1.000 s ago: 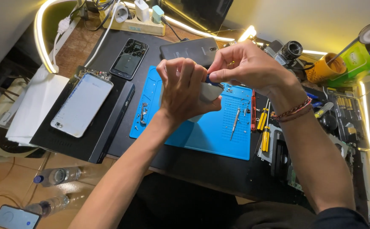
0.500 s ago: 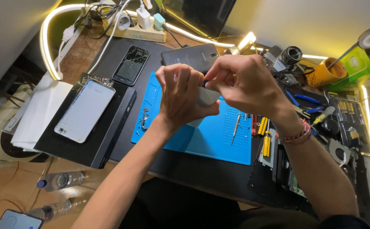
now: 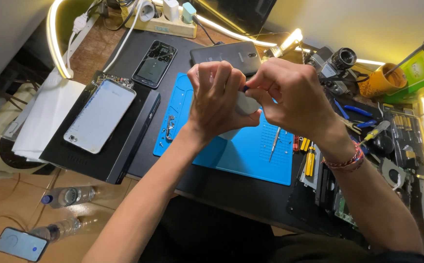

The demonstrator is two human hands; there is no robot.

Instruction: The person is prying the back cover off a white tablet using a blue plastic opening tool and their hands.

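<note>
White device (image 3: 245,103) — long axis unclear, mostly hidden — clamped between both hands (image 3: 251,97) above blue mat (image 3: 251,151).

A white phone (image 3: 100,116) lies face up on a black slab at the left of the desk, its screen pale grey and unlit. Just above it, a black phone (image 3: 154,64) lies with a dark, cracked screen. A dark tablet (image 3: 226,52) lies back side up near the power strip, no screen showing. On the floor at lower left, a small phone (image 3: 19,244) shows a lit bluish screen. At the far right stands a green package (image 3: 418,73) with a lighter label.
</note>
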